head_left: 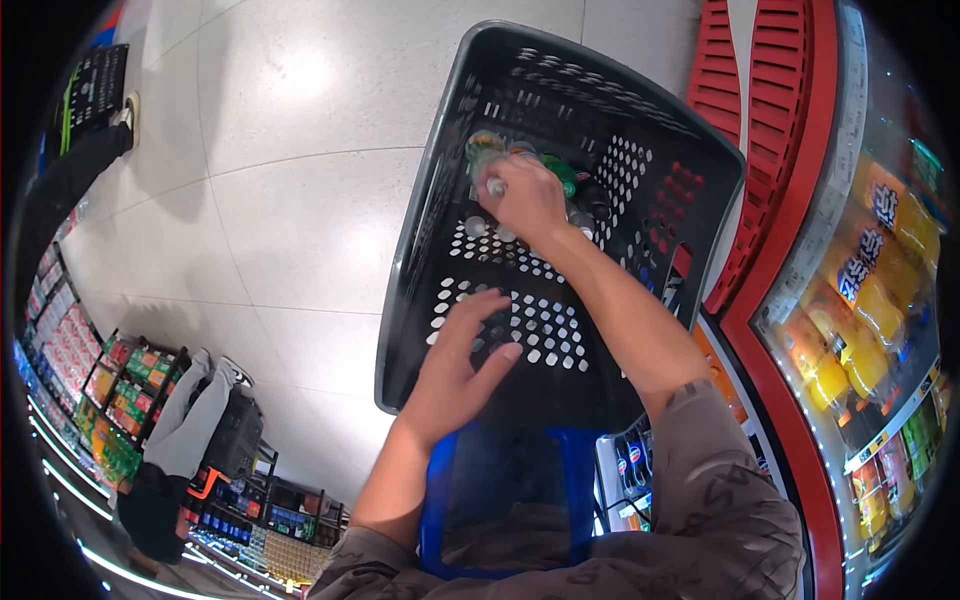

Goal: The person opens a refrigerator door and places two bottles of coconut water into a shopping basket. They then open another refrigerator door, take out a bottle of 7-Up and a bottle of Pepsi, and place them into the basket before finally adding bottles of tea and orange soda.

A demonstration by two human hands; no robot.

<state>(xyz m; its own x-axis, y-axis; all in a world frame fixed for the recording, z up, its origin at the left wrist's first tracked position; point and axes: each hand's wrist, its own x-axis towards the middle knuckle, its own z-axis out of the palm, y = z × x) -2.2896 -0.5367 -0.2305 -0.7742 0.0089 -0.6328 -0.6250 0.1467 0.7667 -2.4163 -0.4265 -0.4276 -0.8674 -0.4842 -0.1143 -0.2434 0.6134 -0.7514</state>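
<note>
A dark grey shopping basket (392, 320) with a perforated bottom stands in front of me. My right hand (528, 197) reaches down into it, fingers closed round the pale cap end of a bottle (496, 187), which is blurred and partly hidden. Beside that hand, at the far end of the basket, lie several bottles, among them a green bottle (563, 177) and a dark bottle (593, 197). Over the near part of the basket hovers my left hand (462, 365), with its thumb and fingers apart and nothing in it.
A blue frame (437, 500) is at the basket's near end. Along the right runs a red-edged shelf with orange drink bottles (865, 365). Pale floor tiles (300, 220) lie to the left. Two other people are at the left, one in grey trousers (190, 420) beside stocked shelves.
</note>
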